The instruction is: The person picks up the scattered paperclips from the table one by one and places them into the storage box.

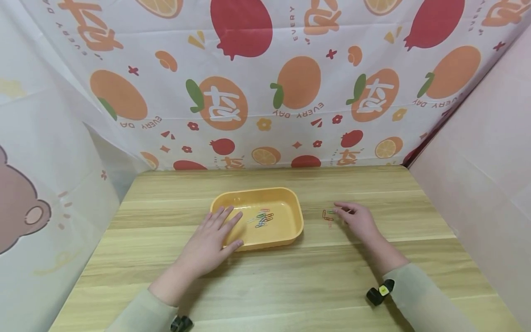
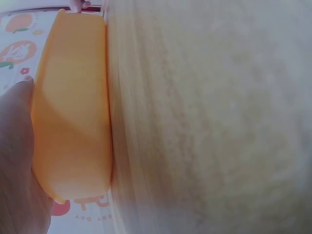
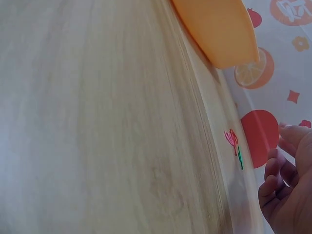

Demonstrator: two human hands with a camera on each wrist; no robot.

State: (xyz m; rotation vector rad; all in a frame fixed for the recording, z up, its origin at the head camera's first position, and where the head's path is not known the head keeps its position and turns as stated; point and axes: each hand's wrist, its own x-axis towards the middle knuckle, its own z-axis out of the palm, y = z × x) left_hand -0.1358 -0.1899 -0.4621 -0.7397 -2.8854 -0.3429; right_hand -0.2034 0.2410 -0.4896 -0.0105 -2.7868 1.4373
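A shallow orange tray [image 1: 290, 203] sits mid-table with several coloured paper clips [image 1: 262, 218] inside. My left hand [image 1: 211, 240] lies flat with straight fingers over the tray's near-left corner, touching its rim; the left wrist view shows the palm [image 2: 14, 156] against the tray wall [image 2: 73, 112]. My right hand [image 1: 357, 217] rests on the table right of the tray, fingers relaxed and slightly curled, fingertips next to a few loose paper clips [image 1: 327, 215]. In the right wrist view the red and green clips [image 3: 234, 146] lie just beyond my fingers [image 3: 273, 180], with nothing held.
The wooden table [image 1: 290, 286] is boxed in by a fruit-print cloth backdrop [image 1: 265, 92], a bear-print sheet [image 1: 37, 193] on the left and a plain pink panel [image 1: 485, 161] on the right.
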